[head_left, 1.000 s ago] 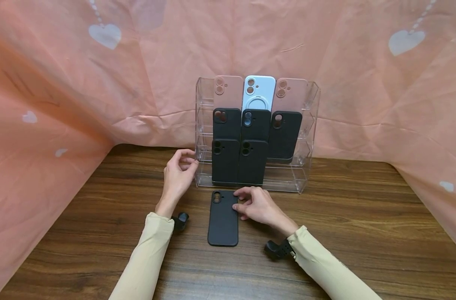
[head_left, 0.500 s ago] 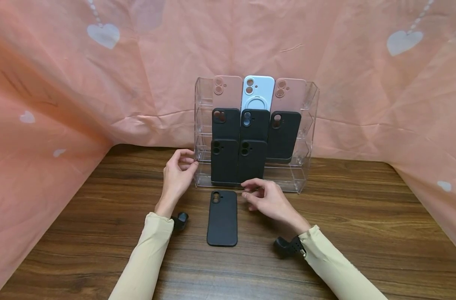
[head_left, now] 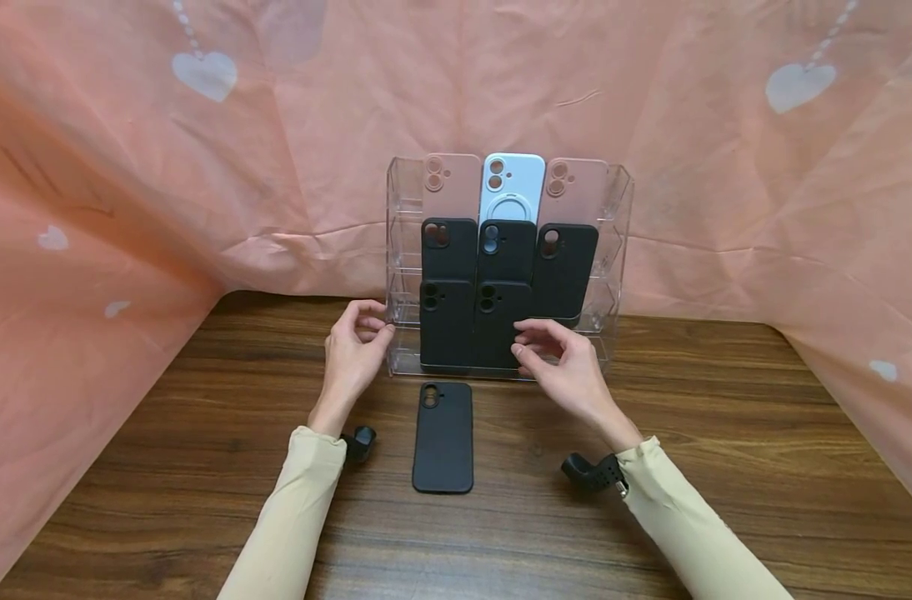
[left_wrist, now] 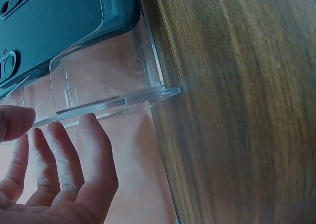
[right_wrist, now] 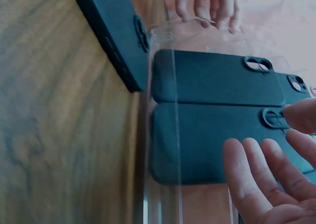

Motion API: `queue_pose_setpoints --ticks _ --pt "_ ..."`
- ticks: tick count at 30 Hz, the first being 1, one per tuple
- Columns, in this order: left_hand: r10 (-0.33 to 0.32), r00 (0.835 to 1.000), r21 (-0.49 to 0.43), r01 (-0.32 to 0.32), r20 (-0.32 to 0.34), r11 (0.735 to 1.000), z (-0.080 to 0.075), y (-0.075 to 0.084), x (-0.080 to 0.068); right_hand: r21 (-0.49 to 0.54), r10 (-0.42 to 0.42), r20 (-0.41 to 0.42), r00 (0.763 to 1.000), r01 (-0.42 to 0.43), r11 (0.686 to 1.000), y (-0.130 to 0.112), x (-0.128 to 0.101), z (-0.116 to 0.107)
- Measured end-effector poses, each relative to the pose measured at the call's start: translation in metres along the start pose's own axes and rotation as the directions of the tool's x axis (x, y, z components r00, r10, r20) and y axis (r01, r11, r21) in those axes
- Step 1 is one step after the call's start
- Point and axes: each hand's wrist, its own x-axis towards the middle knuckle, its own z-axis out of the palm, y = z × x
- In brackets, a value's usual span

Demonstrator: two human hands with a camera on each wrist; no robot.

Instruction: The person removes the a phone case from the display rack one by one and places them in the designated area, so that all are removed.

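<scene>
A clear acrylic display rack point(head_left: 619, 283) holds phone cases in stepped rows. Two black phone cases point(head_left: 445, 333) stand side by side in its lowest row, with more black ones behind. My left hand point(head_left: 353, 350) holds the rack's left side panel, its thumb and fingertips at the edge in the left wrist view. My right hand point(head_left: 564, 367) hovers before the rack, fingers loosely bent and holding nothing, close to the right-hand lower case point(right_wrist: 212, 145). Flat on the table in front of the rack lies another black phone case point(head_left: 443, 442).
Pink phone cases point(head_left: 576, 192) and a white phone case point(head_left: 512, 185) with a ring fill the top row. The wooden table point(head_left: 696, 467) is enclosed by pink cloth point(head_left: 711, 167) at the back and sides.
My right hand has left the black phone case on the table and moved up and right to the rack's lower row. That case stays put; my left hand keeps its place.
</scene>
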Motion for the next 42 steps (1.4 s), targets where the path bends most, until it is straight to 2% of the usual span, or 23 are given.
queue_pose_setpoints --ticks 8,16,23,35,42 --pt "-0.002 1.0 -0.005 0.002 0.004 1.0 0.0 0.0 0.0 -0.009 -0.071 -0.096 0.993 0.07 0.997 0.001 0.009 -0.011" --pt "0.003 1.0 -0.003 -0.003 0.007 1.0 0.0 0.001 0.001 -0.074 -0.115 -0.163 0.98 0.104 0.992 0.003 0.022 -0.012" --pt "0.005 1.0 0.007 -0.005 0.012 1.0 -0.001 0.001 0.001 -0.111 -0.091 -0.179 0.98 0.072 0.991 0.003 0.029 -0.014" --pt "-0.002 1.0 0.003 0.002 0.011 1.0 0.0 0.0 0.001 -0.255 -0.043 -0.114 0.993 0.013 0.967 -0.003 0.039 -0.016" --pt "-0.002 1.0 0.001 0.002 0.011 1.0 0.0 0.0 0.001 -0.253 -0.066 -0.133 0.989 0.03 0.967 -0.003 0.039 -0.014"
